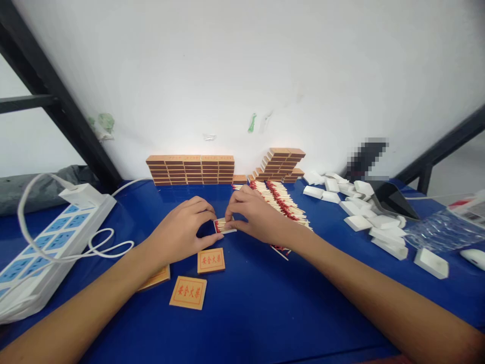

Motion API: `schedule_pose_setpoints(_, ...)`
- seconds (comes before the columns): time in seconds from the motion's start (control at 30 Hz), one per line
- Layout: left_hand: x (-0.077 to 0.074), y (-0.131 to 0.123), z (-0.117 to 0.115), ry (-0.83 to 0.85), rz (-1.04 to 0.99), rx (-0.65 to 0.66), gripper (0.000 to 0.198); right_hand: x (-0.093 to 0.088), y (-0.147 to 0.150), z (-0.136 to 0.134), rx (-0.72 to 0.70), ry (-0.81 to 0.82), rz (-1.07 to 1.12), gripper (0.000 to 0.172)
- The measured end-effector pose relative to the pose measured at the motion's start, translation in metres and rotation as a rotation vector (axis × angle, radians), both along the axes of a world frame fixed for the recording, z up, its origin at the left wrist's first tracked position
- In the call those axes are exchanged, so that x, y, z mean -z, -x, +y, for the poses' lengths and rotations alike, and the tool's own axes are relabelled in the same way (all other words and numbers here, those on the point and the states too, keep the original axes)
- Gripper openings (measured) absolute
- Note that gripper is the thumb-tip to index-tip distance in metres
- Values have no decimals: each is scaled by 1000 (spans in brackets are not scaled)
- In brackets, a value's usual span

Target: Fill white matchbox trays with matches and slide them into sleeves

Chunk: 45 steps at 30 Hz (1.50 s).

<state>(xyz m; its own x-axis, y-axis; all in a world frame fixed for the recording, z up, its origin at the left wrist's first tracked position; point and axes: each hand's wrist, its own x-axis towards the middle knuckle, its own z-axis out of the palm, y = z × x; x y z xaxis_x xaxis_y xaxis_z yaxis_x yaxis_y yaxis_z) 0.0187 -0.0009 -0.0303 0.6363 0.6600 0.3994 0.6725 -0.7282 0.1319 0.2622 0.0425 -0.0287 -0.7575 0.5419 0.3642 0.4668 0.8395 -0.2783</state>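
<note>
One small white tray (231, 231) of red-tipped matches is sitting on the blue counter (265, 313) between both hands, just beyond the labelled boxes. The left hand (191, 222) is holding its left end between thumb and forefinger; the right hand (250, 212) is bringing thumb and fingertips close together over the right end, but whether they are gripping matches or tray, cannot tell. Step in hand is looking like filling or evening out matches; next move is probably calling for a light press, heads staying aligned, tray held steady. Two orange matchboxes, a nearer one (188, 292) and a farther one (211, 260), are showing red 安全火柴 ("safety matches"); a third box (159, 277) is lying partly under the left forearm, text hidden. Loose matches (282, 199) are piling up behind the right hand. Against the wall, a left stack (191, 169) and a right stack (280, 163) of matchboxes are standing, lettering too small to read. More white trays (382, 222) are lying scattered at right; the bottle (435, 227) label isn't reading clearly.
</note>
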Motion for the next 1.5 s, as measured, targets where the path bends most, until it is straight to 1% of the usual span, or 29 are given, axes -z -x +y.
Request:
schedule_pose_setpoints(0.1,0,0,0,6,2,-5,27,-1,-4,7,6,-13,18,5)
schedule_pose_setpoints(0.17,0,0,0,8,0,-5,27,-3,-7,16,58,-13,55,7)
schedule_pose_setpoints(0.2,0,0,0,8,-1,-5,27,-3,-9,22,113,-19,67,9)
schedule_pose_setpoints(0.27,0,0,-1,10,-3,-8,28,-3,-14,36,278,-52,56,10)
schedule_pose_setpoints(0.33,0,0,-1,12,-4,-11,28,0,-19,51,432,-98,-19,9)
schedule_pose_setpoints(0.4,0,0,-1,16,-4,-12,27,6,-23,62,483,-109,-88,14)
schedule_pose_setpoints(0.47,0,0,-1,20,-2,-11,26,11,-25,67,470,-103,-119,19)
schedule_pose_setpoints(0.57,1,0,0,23,-1,-11,28,14,-25,67,440,-104,-128,19)
schedule_pose_setpoints(0.7,1,0,0,20,-2,-10,28,13,-24,64,435,-101,-107,11)
schedule_pose_setpoints(0.9,0,0,-1,21,-3,-11,27,13,-18,60,441,-90,-87,9)
schedule_pose_setpoints(1.03,0,0,-1,19,-1,-8,27,15,-13,58,436,-81,-100,10)
schedule_pose_setpoints(1.13,-1,0,-1,11,0,-5,27,12,-13,55,409,-68,-125,14)
schedule_pose_setpoints(1.23,-1,1,0,2,5,-23,26,5,-16,48,346,-60,-139,14)
schedule_pose_setpoints(1.33,-1,1,0,-5,8,-51,26,0,-17,34,212,-73,-104,12)
schedule_pose_setpoints(1.4,0,1,0,-1,6,-50,26,-1,-14,23,124,-100,-82,12)
schedule_pose_setpoints(1.5,0,0,0,3,4,-40,25,0,-6,8,66,-145,-113,12)
